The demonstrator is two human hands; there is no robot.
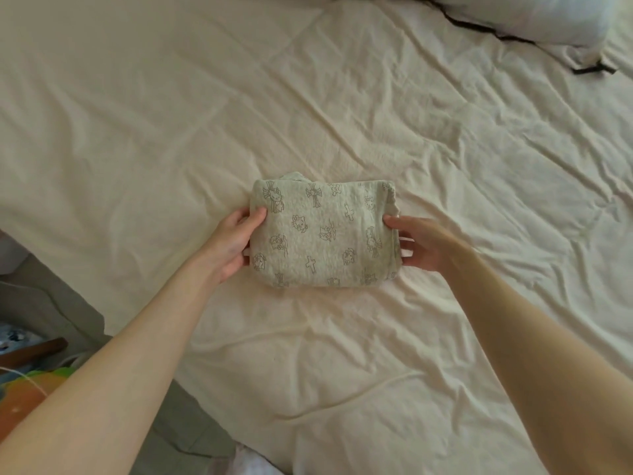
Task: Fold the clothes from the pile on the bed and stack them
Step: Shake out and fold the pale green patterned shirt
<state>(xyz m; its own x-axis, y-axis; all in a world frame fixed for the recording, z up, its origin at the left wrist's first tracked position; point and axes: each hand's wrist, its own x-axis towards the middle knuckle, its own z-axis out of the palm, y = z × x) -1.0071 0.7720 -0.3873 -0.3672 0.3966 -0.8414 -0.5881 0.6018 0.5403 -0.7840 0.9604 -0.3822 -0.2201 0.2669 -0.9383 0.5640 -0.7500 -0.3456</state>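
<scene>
Both hands, left [233, 245] and right [421, 245], clasping opposite side edges of folded garment [322, 234] on broad bedsheet [137, 132].

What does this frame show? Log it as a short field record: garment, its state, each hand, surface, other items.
garment: grey printed garment
state: folded into a compact rectangle, lying flat on the sheet
left hand: grip on the garment's left edge, thumb on top
right hand: grip on the right edge, thumb on top, fingers beneath
surface: cream bed sheet, wrinkled
other: white pillow at far right
pile and stack: not in view
</scene>
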